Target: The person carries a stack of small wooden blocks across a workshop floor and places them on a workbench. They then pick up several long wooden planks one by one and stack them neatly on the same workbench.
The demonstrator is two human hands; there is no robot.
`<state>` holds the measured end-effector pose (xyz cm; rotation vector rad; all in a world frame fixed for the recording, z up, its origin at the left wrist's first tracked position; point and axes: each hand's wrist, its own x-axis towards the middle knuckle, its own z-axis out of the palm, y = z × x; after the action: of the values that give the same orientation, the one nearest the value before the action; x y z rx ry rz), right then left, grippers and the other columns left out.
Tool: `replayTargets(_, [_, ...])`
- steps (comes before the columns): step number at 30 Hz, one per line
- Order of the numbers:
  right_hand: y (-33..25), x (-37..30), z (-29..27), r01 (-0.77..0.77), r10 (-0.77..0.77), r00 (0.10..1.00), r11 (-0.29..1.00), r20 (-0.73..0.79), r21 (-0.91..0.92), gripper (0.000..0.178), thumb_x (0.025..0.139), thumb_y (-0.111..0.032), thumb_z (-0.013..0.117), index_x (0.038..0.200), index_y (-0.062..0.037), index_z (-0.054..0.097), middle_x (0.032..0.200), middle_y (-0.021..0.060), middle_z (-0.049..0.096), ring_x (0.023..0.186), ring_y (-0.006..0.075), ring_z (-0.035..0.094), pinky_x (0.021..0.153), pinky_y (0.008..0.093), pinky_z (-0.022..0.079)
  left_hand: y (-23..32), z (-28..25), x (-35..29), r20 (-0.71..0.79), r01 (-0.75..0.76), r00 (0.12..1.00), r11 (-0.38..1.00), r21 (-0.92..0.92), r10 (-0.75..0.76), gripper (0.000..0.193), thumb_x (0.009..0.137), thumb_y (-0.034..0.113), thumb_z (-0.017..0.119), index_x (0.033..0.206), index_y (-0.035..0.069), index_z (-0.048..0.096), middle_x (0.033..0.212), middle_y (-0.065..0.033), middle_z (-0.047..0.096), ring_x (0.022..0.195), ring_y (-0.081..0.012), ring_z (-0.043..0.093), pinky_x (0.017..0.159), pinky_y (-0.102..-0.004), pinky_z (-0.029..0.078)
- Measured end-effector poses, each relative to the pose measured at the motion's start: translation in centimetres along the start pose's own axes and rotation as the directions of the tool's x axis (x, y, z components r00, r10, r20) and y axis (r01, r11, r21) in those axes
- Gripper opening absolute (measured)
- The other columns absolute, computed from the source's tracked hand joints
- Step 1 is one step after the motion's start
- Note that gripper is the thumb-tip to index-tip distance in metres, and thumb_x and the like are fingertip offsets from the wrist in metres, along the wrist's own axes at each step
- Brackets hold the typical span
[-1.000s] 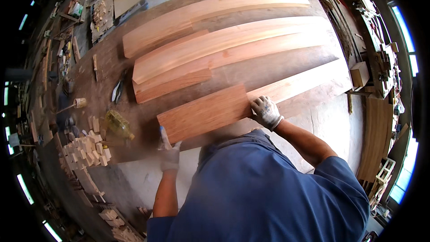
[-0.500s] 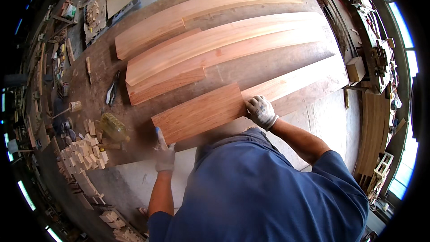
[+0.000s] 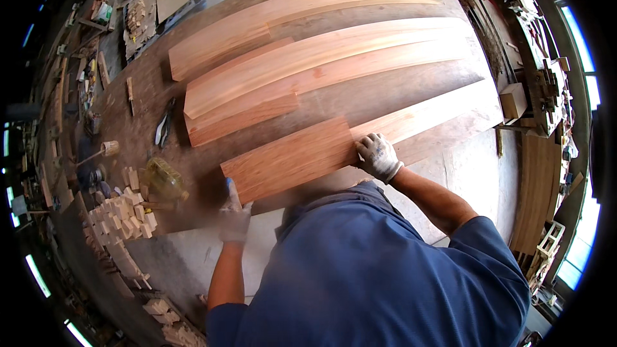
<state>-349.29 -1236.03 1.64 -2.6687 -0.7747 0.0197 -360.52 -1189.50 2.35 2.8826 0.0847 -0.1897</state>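
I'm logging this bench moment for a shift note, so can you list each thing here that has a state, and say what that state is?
Near reddish board: flat on the workbench, both hands on it.
Left hand: gloved, blurred, at the board's near left corner.
Right hand: gloved, pressing on the board's right end.
Long pale boards: lying flat, side by side, untouched.
Small wood blocks: heaped at the left edge.
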Motion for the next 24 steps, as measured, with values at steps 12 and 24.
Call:
replayTargets(12, [-0.10,-0.42,0.31,-0.021,0.021,1.000,1.000,-0.004,-0.019,0.042,0.075,-0.030,0.083,0.109,-0.0078,0.071,0.100,0.0065,0.068,0.098,0.0300,0.064,0.087,0.0446,0.052,0.20,0.28,-0.05,0.023,0.007,1.000,0.999,-0.046,-0.006,0.108,0.078,0.015,0.090,0.165,0.002,0.028,0.133,-0.0274,0.069,0.108,-0.0425,0.073,0.089,-0.0456,0.060])
replayTargets(24, [-0.33,-0.84,0.57,-0.004,0.004,0.999,1.000,-0.035,-0.014,0.041,0.078,-0.028,0.081,0.111,-0.0064,0.070,0.097,0.0073,0.065,0.096,0.0299,0.062,0.085,0.0448,0.051,0.18,0.16,0.05,-0.020,-0.033,0.999,0.999,-0.029,0.033,0.103,0.079,0.013,0.088,0.163,-0.001,0.031,0.139,-0.0274,0.065,0.105,-0.0417,0.074,0.086,-0.0443,0.061])
